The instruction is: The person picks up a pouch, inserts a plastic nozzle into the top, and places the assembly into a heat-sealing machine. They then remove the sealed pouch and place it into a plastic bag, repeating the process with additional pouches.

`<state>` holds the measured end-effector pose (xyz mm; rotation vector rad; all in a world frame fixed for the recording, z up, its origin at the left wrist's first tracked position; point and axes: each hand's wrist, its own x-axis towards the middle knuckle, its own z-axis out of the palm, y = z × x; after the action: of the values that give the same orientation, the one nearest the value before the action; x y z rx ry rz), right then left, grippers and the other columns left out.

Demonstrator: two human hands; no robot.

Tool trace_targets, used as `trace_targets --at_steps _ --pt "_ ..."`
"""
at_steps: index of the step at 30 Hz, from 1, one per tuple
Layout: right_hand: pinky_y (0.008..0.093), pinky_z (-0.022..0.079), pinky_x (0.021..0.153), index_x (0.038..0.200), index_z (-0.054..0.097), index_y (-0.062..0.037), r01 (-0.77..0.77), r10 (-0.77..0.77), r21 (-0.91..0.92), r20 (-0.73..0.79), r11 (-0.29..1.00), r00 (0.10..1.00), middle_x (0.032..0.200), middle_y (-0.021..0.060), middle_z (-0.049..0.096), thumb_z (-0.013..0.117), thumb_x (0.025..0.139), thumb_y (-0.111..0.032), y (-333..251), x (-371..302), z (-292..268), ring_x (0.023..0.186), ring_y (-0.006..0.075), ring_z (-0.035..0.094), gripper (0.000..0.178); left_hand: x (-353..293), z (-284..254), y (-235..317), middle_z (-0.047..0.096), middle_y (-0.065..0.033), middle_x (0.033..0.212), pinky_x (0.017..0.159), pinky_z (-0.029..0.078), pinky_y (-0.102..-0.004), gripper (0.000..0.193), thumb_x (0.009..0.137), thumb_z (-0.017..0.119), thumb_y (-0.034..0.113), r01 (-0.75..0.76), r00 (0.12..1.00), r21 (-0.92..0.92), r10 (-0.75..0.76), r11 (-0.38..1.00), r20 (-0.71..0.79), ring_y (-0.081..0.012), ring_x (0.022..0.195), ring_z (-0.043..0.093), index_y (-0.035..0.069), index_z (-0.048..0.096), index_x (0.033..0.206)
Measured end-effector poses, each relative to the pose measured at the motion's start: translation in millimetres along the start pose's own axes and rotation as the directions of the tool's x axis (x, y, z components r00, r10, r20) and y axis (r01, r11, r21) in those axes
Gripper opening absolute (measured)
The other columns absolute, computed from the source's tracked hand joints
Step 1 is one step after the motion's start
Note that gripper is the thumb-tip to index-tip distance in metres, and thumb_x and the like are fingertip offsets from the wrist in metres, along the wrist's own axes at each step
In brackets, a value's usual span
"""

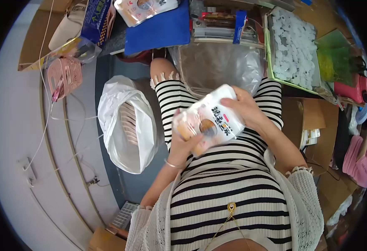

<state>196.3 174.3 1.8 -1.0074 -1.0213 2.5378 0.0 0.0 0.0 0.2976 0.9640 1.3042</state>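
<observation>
Above my lap I hold a white printed pouch (217, 115), glossy, with dark lettering and a round brown picture; whether it is one pouch or a small stack I cannot tell. My left hand (182, 142) grips its lower left end, slightly blurred. The upper right corner is pinched by my right hand (246, 108), thumb on top. On the floor to my left stands an open white plastic bag (112, 134), with a row of pale pouch edges (128, 119) inside. More white pouches (146, 9) lie on a blue mat (158, 35) at the far left of the table.
A clear plastic bag (221, 65) hangs below a metal device (217, 31) at the table's edge. Right of it is a green-rimmed box (271, 62) of small white pieces. A pink basket (66, 75) hangs by the wall. Cardboard boxes (325, 117) stand at right.
</observation>
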Motion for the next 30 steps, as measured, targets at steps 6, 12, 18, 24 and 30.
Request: trace_targets --at_steps 6,12,18,24,30 --pt "0.0303 0.045 0.092 0.122 0.057 -0.0024 0.402 -0.361 -0.169 0.230 0.900 0.904 0.107 0.0062 0.063 0.071 0.085 -0.018 19 54 63 0.101 0.0172 0.059 0.043 -21 -49 48 0.044 -0.0158 0.138 0.103 0.040 -0.0342 0.092 0.075 0.082 0.007 -0.278 0.710 0.742 0.651 0.610 -0.270 -0.0210 0.119 0.050 0.000 0.026 0.148" --pt "0.0306 0.047 0.086 0.113 0.061 -0.0037 0.520 -0.362 -0.592 0.374 0.616 0.854 0.101 0.0079 0.066 0.072 0.084 -0.024 10 76 84 0.096 0.0198 0.063 0.037 -38 -82 42 0.053 -0.0145 0.126 0.097 0.044 -0.0328 0.076 0.075 0.082 0.008 -0.224 0.752 0.771 0.609 0.596 -0.253 -0.0225 0.110 0.055 -0.002 0.040 0.137" --pt "0.0373 0.049 0.082 0.108 0.062 0.0014 0.386 -0.168 -0.906 0.413 -0.171 0.895 0.105 0.0182 0.066 0.070 0.081 -0.025 25 101 120 0.098 0.0287 0.065 0.039 -31 -89 21 0.055 -0.0138 0.118 0.095 0.045 -0.0329 0.066 0.077 0.080 0.006 -0.152 0.628 0.930 0.759 0.335 -0.170 -0.0217 0.108 0.056 -0.002 0.042 0.131" --pt "0.0396 0.046 0.088 0.110 0.060 0.0051 0.358 -0.033 -0.787 0.431 -0.502 0.902 0.108 0.0174 0.065 0.067 0.081 -0.023 12 115 138 0.101 0.0289 0.063 0.041 -27 -90 33 0.054 -0.0138 0.118 0.096 0.044 -0.0324 0.067 0.078 0.078 0.003 -0.061 0.556 0.964 0.811 0.259 -0.182 -0.0210 0.107 0.056 -0.003 0.039 0.132" --pt "0.0382 0.038 0.096 0.119 0.058 -0.0006 0.673 -0.310 -0.618 0.786 -0.407 0.534 0.115 0.0145 0.059 0.065 0.083 -0.032 34 160 152 0.107 0.0276 0.056 0.048 -9 -139 20 0.052 -0.0166 0.124 0.098 0.042 -0.0344 0.062 0.081 0.075 0.004 -0.311 0.435 0.851 0.860 0.423 -0.268 -0.0247 0.110 0.054 -0.002 0.041 0.132"
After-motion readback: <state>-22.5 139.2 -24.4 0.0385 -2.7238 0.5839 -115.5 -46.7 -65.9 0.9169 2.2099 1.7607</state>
